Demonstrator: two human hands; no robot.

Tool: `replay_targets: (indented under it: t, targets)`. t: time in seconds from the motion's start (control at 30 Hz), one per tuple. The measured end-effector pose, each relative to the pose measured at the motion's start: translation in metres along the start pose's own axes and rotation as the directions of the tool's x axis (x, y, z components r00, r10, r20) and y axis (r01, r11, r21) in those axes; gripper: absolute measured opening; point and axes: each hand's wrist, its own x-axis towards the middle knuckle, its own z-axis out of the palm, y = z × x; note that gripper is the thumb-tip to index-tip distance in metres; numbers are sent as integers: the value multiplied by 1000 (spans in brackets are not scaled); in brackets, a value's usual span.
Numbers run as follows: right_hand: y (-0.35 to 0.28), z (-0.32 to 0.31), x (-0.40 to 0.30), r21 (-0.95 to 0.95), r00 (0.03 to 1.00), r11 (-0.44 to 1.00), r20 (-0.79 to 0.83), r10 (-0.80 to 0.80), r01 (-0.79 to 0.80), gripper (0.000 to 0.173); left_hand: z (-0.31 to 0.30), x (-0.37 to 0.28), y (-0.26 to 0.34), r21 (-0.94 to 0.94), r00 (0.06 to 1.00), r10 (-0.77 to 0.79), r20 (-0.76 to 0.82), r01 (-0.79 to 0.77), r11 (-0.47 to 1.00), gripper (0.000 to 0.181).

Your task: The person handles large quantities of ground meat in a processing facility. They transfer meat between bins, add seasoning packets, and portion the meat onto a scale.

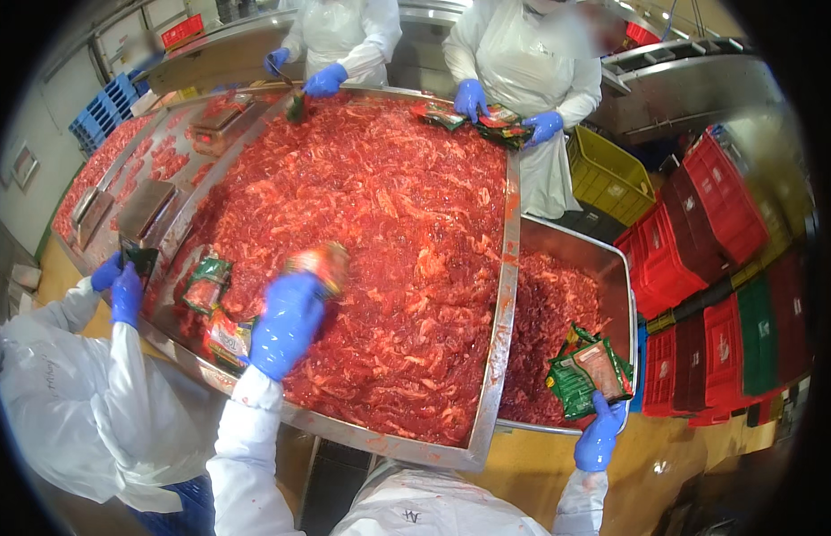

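Sliced raw red meat (pixel 389 201) fills the large metal tray table before me. My left hand (pixel 288 325), in a blue glove, reaches over the meat and grips a motion-blurred printed pouch (pixel 325 264). Behind its wrist another pouch (pixel 226 338) with a yellow and white front lies on the meat, beside a green pouch (pixel 206 285). My right hand (pixel 600 432), also blue-gloved, holds several green plastic pouches (pixel 590 375) by their lower edge. They are above a deep metal bin (pixel 626 301) of meat at the right.
Co-workers in white stand at the left (pixel 87 409) and across the table (pixel 352 40). One across handles a stack of pouches (pixel 502 127). Weighing scales (pixel 146 208) line the left. Stacked red crates (pixel 663 261) and a yellow crate (pixel 606 174) stand right. The table's metal rim (pixel 499 342) borders the bin.
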Motion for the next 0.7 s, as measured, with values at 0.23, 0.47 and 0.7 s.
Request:
replay_targets:
  t: [0.23, 0.47, 0.7]
  targets:
    - [9, -7, -7, 106, 997, 991, 9, 77, -78, 43, -1, 19, -19, 156, 862, -492, 121, 473, 867, 46]
    - [1, -67, -15, 143, 989, 989, -140, 57, -37, 43, 41, -31, -37, 437, 845, -518, 133, 419, 796, 31]
    - [21, -144, -21, 244, 924, 967, -348, 160, -76, 41, 64, -18, -141, 488, 943, -329, 50, 265, 832, 17]
